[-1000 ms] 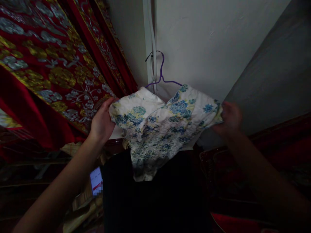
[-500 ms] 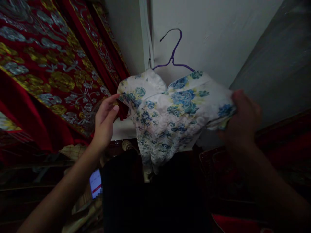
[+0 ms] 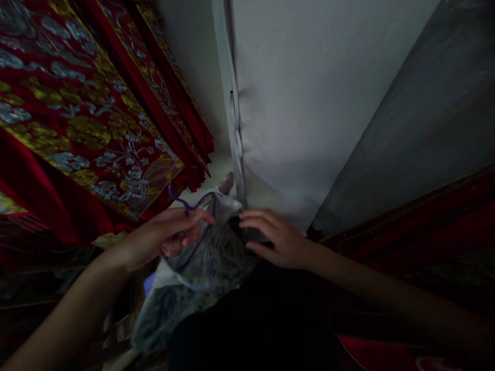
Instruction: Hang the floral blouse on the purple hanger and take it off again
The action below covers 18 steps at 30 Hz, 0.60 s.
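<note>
The white blouse with blue flowers (image 3: 162, 309) hangs low in front of me, turned and tilted so I look down into its neck. A purple wire hanger (image 3: 202, 199) runs inside it, its hook pointing up to the left. My left hand (image 3: 180, 232) is closed around the hanger near its neck. My right hand (image 3: 276, 239) is close to the blouse's other shoulder, fingers stretched and thumb apart. Its fingertips are at the cloth's edge; whether they touch is unclear. Blur hides the folds between the hands.
Red cloths with gold and silver embroidery (image 3: 88, 129) hang at the left. A pale wall (image 3: 309, 77) stands ahead, with a cable strip (image 3: 232, 103) running down it. More red fabric (image 3: 417, 216) lies along the right. Part of a lit phone (image 3: 149, 283) shows behind the blouse.
The blouse has swung down and left and turned from front-on. My left hand has taken hold of the hanger. My right hand has let go of the right sleeve and moved inward.
</note>
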{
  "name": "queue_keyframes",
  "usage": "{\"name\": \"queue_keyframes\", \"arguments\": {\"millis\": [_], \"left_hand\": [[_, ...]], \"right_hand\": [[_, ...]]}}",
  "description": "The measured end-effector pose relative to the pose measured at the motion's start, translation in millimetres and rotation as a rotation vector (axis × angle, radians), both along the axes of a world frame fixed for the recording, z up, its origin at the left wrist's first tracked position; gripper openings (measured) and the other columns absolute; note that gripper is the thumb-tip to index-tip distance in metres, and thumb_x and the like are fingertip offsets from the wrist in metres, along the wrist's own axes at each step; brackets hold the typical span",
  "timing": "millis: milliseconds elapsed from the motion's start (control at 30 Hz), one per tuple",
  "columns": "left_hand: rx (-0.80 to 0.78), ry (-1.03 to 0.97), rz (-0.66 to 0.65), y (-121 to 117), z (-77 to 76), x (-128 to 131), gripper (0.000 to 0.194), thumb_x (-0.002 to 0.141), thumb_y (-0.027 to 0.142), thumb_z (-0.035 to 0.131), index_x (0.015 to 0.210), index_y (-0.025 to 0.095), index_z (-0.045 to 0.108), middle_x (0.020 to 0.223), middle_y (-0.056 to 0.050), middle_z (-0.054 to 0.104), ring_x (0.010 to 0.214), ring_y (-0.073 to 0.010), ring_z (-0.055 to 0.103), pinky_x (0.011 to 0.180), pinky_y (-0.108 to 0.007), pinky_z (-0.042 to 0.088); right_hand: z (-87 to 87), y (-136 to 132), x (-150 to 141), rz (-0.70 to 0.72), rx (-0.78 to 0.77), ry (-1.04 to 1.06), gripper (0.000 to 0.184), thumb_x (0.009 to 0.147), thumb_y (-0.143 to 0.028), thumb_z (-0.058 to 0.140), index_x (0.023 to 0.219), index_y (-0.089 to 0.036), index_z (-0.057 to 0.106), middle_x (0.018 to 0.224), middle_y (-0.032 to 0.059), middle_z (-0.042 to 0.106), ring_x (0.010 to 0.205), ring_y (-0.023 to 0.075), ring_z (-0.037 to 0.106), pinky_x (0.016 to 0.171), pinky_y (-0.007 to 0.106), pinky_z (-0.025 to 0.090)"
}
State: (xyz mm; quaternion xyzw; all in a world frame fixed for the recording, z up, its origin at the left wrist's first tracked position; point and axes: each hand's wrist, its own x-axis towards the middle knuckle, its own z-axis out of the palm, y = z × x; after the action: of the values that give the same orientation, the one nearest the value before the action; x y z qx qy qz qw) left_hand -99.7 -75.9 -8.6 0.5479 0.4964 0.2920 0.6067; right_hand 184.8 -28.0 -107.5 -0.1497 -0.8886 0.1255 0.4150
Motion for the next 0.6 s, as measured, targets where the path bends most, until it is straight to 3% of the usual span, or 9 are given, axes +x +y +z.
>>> {"name": "queue_keyframes", "arguments": {"millis": [100,200,267,333,433,500,600], "left_hand": [[0.158,0.267,-0.013,-9.7,8.4,-18.1,0.032,0.088,0.052,0.069,0.088,0.021,0.076,0.061,0.001,0.05,0.05,-0.0098,0.038,0.042,-0.019,0.028],[0.345,0.357,0.061,-7.4,17.4,-28.3,0.034,0.086,0.054,0.069,0.078,0.022,0.075,0.064,-0.001,0.056,0.053,-0.0123,0.043,0.044,-0.022,0.032],[0.496,0.375,0.139,1.9,18.8,-30.1,0.032,0.086,0.053,0.07,0.078,0.022,0.074,0.063,-0.001,0.057,0.053,-0.0128,0.045,0.045,-0.023,0.032],[0.677,0.366,0.272,14.7,16.4,-28.2,0.026,0.086,0.048,0.073,0.087,0.022,0.073,0.066,-0.001,0.061,0.057,-0.0149,0.052,0.05,-0.025,0.038],[1.046,0.394,0.509,30.0,10.1,-20.1,0.035,0.086,0.04,0.076,0.116,0.024,0.067,0.097,-0.004,0.069,0.087,-0.0216,0.064,0.076,-0.033,0.052],[1.269,0.469,0.614,32.4,5.5,-12.6,0.043,0.088,0.037,0.074,0.128,0.025,0.063,0.113,-0.006,0.065,0.104,-0.0244,0.061,0.093,-0.038,0.049],[1.337,0.503,0.598,27.5,-5.9,0.4,0.035,0.094,0.034,0.065,0.129,0.028,0.064,0.102,-0.004,0.063,0.094,-0.0219,0.06,0.09,-0.036,0.049]], "right_hand": [[8.2,35.8,12.2,-0.253,-0.148,0.158,0.04,0.094,-0.037,0.064,0.131,-0.022,0.059,0.136,0.0153,0.059,0.132,0.0276,0.055,0.11,0.048,0.047],[14.1,57.4,19.8,-0.113,-0.505,0.035,0.033,0.092,-0.053,0.063,0.092,-0.02,0.07,0.094,0.0069,0.07,0.089,0.0222,0.068,0.077,0.036,0.058],[18.4,60.6,20.5,0.019,-0.777,0.032,0.046,0.089,-0.061,0.062,0.072,-0.019,0.064,0.066,-0.0003,0.061,0.059,0.0142,0.059,0.054,0.025,0.049],[25.9,61.0,17.6,0.018,-0.948,0.241,0.048,0.082,-0.065,0.07,0.071,-0.019,0.063,0.059,-0.003,0.058,0.051,0.0113,0.054,0.046,0.022,0.043],[46.8,72.6,11.6,-0.115,-0.964,0.659,0.047,0.07,-0.064,0.08,0.077,-0.02,0.065,0.061,-0.0022,0.062,0.054,0.0141,0.06,0.049,0.024,0.048],[64.0,89.4,11.0,-0.173,-0.9,0.822,0.045,0.068,-0.062,0.081,0.077,-0.021,0.064,0.063,-0.0006,0.063,0.064,0.0186,0.067,0.056,0.028,0.054],[81.7,112.4,18.7,-0.211,-0.798,0.962,0.042,0.072,-0.061,0.078,0.074,-0.023,0.06,0.07,0.0022,0.066,0.082,0.0239,0.072,0.067,0.035,0.06]]}}
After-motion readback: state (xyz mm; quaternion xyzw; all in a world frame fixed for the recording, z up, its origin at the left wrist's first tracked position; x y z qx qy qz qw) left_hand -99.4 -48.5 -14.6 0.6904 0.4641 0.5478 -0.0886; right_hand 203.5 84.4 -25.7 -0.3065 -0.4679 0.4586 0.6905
